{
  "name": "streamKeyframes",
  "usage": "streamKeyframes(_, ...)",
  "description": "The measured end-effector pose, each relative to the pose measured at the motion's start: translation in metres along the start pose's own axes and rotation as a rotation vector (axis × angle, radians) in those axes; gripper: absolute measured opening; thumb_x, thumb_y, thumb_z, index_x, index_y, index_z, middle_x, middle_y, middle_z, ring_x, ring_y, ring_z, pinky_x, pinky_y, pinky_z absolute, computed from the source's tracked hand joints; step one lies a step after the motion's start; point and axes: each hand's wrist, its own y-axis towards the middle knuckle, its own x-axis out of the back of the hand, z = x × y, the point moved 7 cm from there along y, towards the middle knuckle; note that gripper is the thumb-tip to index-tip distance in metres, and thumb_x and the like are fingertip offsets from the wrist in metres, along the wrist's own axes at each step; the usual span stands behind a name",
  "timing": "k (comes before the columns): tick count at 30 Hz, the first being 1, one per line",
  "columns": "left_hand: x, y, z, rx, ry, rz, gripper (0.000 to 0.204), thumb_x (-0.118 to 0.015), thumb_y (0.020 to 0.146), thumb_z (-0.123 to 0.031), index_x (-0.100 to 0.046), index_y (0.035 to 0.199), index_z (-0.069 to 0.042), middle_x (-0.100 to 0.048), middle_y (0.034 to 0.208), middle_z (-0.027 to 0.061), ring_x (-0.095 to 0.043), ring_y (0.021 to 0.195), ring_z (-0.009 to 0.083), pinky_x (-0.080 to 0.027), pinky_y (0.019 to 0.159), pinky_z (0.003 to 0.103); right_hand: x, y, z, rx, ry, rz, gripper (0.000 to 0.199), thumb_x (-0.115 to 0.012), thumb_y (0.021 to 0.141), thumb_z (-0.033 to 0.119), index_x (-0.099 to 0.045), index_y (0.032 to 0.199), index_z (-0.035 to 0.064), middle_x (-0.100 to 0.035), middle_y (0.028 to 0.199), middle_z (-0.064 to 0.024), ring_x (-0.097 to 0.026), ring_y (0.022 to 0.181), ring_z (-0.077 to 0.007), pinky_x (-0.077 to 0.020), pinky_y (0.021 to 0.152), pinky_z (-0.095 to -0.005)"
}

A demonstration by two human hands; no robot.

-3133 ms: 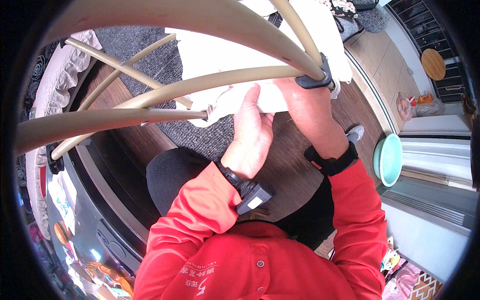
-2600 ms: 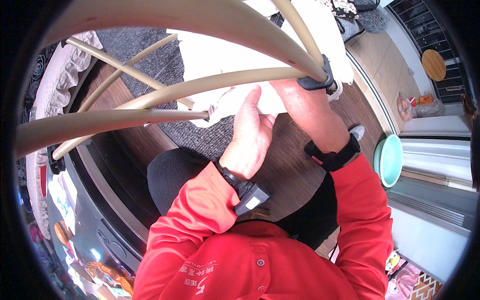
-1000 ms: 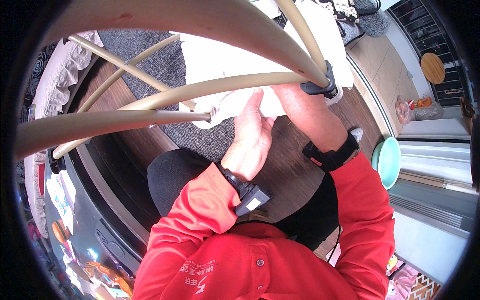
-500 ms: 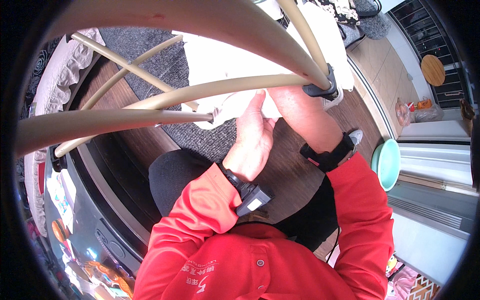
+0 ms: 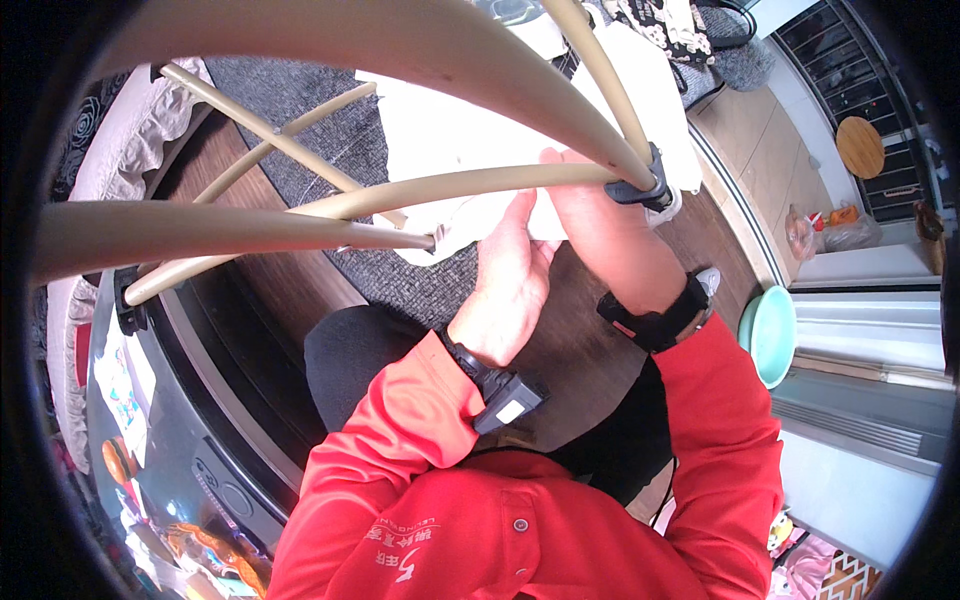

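A large white cloth (image 5: 450,130) spreads across the upper middle, behind a frame of beige tubes (image 5: 330,232). My left hand (image 5: 508,275) pinches the near edge of the cloth, its thumb on top and the other fingers tucked underneath. To its right, my right hand (image 5: 590,212) reaches onto the cloth, passing behind one of the curved tubes. That tube covers part of the hand, and its grip cannot be made out. One tube ends at the cloth, left of my left hand. A black joint (image 5: 640,185) links the tubes just above my right wrist.
The tubes cross close in front, from the left edge to the upper right. A dark cabinet top (image 5: 215,455) with small items stands at the lower left. On the right are a mint-green basin (image 5: 772,335) and white panels. A grey rug (image 5: 425,290) lies on the wooden floor.
The view has shifted slightly, so the tubes and the cloth sit a little differently. A bit more of my right hand shows above the curved tube. My left hand keeps its hold.
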Motion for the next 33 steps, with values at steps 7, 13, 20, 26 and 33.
streamKeyframes(7,0.003,-0.001,-0.001,0.006,-0.011,-0.044,0.025,-0.05,0.092,-0.014,-0.05,0.116,-0.006,-0.059,0.111,0.0061,-0.059,0.098,0.0172,-0.051,0.081,0.033,0.011,-0.008,-0.007,-0.027,0.012,-0.129,0.01,-0.061,0.076,0.004,-0.052,0.072,0.0045,-0.049,0.064,-0.0098,-0.055,0.064,-0.0227,-0.0404,0.056,-0.0327)
streamKeyframes(13,0.001,-0.001,-0.001,-0.001,-0.09,-0.043,0.026,-0.05,0.092,-0.012,-0.049,0.116,-0.003,-0.058,0.113,0.0082,-0.059,0.1,0.0194,-0.051,0.084,0.034,0.02,-0.014,0.002,0.086,-0.299,-0.258,0.008,-0.056,0.079,0.007,-0.053,0.072,0.0045,-0.051,0.064,-0.0068,-0.055,0.062,-0.0236,-0.0419,0.056,-0.0332)
streamKeyframes(20,-0.002,-0.007,-0.004,-0.015,-0.054,-0.056,0.028,-0.05,0.092,-0.012,-0.047,0.118,-0.003,-0.057,0.114,0.0092,-0.057,0.103,0.0204,-0.05,0.086,0.034,0.007,-0.006,-0.008,-0.107,-0.054,-0.19,0.008,-0.053,0.08,0.007,-0.055,0.074,0.0011,-0.053,0.063,-0.0128,-0.057,0.06,-0.0285,-0.0427,0.052,-0.0391)
streamKeyframes(26,-0.001,-0.005,-0.003,0.008,-0.057,-0.024,0.029,-0.05,0.092,-0.013,-0.046,0.119,-0.003,-0.056,0.114,0.0088,-0.057,0.1,0.0198,-0.05,0.085,0.035,-0.007,-0.005,-0.017,-0.267,0.142,-0.099,0.02,-0.052,0.083,0.013,-0.055,0.073,-0.0036,-0.056,0.064,-0.0177,-0.056,0.063,-0.0345,-0.0433,0.06,-0.0407)
streamKeyframes(33,0.002,0.001,-0.003,0.013,-0.089,-0.004,0.027,-0.051,0.091,-0.014,-0.048,0.116,-0.002,-0.057,0.111,0.0085,-0.058,0.097,0.0193,-0.051,0.079,0.035,0.011,-0.002,-0.002,-0.142,0.024,-0.06,0.012,-0.06,0.078,0.009,-0.059,0.088,0.0021,-0.059,0.077,-0.0123,-0.06,0.072,-0.0289,-0.046,0.06,-0.039)
